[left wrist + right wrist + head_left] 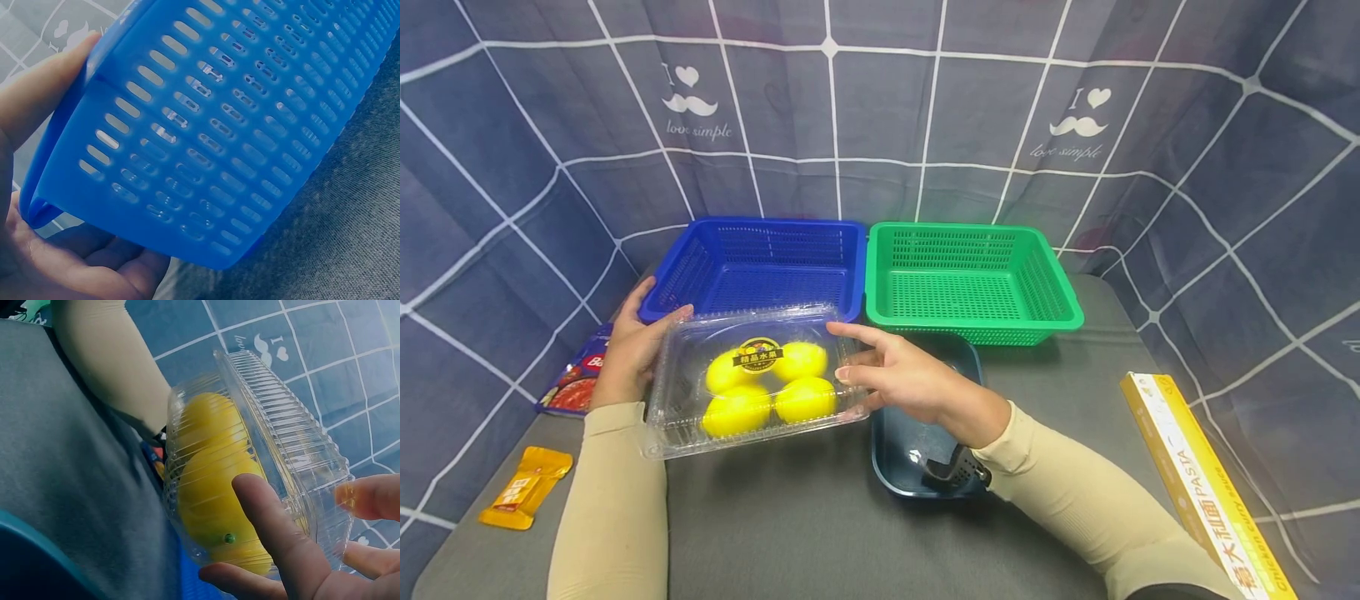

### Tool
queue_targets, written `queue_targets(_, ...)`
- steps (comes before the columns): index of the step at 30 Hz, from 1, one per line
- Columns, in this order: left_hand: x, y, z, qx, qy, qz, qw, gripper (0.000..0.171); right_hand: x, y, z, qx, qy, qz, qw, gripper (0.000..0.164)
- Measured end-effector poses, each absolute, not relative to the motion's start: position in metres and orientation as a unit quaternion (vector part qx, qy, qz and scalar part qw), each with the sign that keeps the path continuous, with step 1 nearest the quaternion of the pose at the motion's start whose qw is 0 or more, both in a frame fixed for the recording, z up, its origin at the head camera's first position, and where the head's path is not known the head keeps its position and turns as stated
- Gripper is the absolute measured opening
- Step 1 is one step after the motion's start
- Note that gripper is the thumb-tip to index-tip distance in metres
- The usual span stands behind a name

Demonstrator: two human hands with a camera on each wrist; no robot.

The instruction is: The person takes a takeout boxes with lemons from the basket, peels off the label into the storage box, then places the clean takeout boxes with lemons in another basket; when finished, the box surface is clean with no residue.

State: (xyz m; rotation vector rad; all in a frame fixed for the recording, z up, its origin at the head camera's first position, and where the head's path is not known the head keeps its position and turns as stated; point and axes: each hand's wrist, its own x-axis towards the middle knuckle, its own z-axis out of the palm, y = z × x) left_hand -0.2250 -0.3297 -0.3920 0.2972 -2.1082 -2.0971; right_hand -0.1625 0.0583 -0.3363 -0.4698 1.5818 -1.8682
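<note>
A clear plastic clamshell box [681, 383] holds several yellow lemons [805, 398] and bears a round label. It is tilted above the table in front of the blue basket [752, 312]. My right hand [910, 379] grips the box at its right end; the right wrist view shows the thumb and fingers spread around the ribbed plastic [275, 425]. At the blue basket's left front corner, my left hand [632, 346] holds the rim. In the left wrist view, its thumb lies over the basket's edge [187, 144] and its fingers curl underneath.
Right of the blue basket stands a green basket [970, 300]. A dark blue bin [895, 458] sits below my right forearm. At left lie a purple-and-red packet [572, 383] and an orange packet [527, 487]; at right, a yellow-and-white pasta box [1202, 483]. A grey curtain [880, 108] surrounds the table.
</note>
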Motion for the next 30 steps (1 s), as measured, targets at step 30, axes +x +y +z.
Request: queue_targets(30,-0.243,-0.343,-0.413,0.065,-0.637,-0.764,0.072,0.09,-0.155,0.058,-0.371,-0.166,0.64,-0.676,0.324,0.064)
